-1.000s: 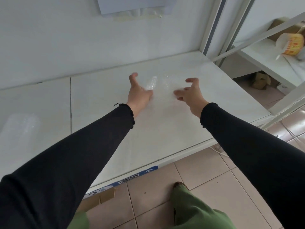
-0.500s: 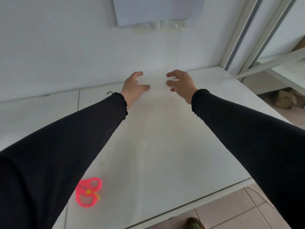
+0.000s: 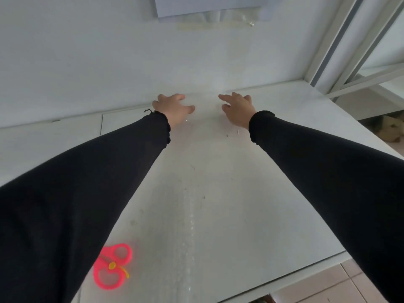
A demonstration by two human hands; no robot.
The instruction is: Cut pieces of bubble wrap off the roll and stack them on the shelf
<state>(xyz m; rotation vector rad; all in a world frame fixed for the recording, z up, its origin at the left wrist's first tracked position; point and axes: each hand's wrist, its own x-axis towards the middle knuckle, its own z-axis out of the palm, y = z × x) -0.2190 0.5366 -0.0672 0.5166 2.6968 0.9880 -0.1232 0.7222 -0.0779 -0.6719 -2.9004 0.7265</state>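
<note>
A clear sheet of bubble wrap [image 3: 192, 215] lies flat on the white shelf [image 3: 273, 215], hard to make out against it. Its far end reaches the back wall. My left hand [image 3: 175, 108] and my right hand [image 3: 237, 107] rest on that far end, fingers spread, palms down, a hand's width apart. Whether either hand pinches the sheet I cannot tell. Pink-handled scissors [image 3: 112, 266] lie under the wrap at the near left, partly hidden by my left sleeve.
A white wall rises behind the shelf, with a pale sheet of paper [image 3: 209, 5] and tape on it. White metal uprights [image 3: 332, 47] stand at the right. Tiled floor [image 3: 328, 289] shows past the shelf's front edge.
Both hands have slid farther back along the shelf toward the wall, and the view has moved in over the shelf, bringing the scissors into sight.
</note>
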